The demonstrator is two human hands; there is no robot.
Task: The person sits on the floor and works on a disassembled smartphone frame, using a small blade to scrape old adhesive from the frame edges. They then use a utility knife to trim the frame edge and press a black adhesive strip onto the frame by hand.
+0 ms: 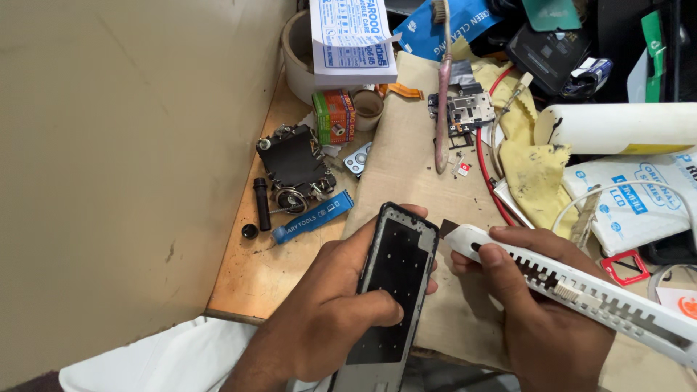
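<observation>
The left hand comes up from the lower edge with the wrist bent, its fingers clenched around a long black phone frame with a matte inner panel and a thin grey metal rim; the thumb lies across the panel and the fingertips hook over the frame's top corner. The frame tilts slightly, held above the brown cardboard sheet that covers the wooden counter.

Just right of the frame, the right hand grasps a white plastic snap-off utility knife with a notched slider track, index finger pressed along its top, the short dark blade tip pointing at the frame's upper right edge.

Beyond the frame lie a pink-handled toothbrush with worn bristles and a crumpled yellow cloth. Left of the frame rests a flat blue plastic pry tool.
</observation>
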